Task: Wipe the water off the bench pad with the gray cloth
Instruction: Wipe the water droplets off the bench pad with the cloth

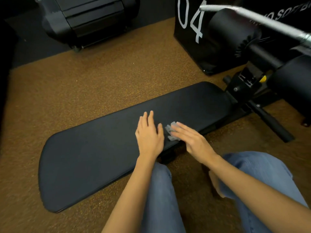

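The long black bench pad [94,152] runs diagonally from lower left to upper right across the brown floor. A small crumpled gray cloth [170,130] lies on the pad near its front edge. My right hand [191,142] lies flat on the cloth with straight fingers and covers most of it. My left hand [149,134] rests palm down on the pad just left of the cloth, fingers straight. No water drops can be made out on the dark pad.
The bench frame and roller pads [252,68] stand at the right end. A metal bar [262,21] crosses the upper right. A black box marked 04 [191,31] and a dark machine [87,19] stand behind. My jeans-clad legs [161,199] are below.
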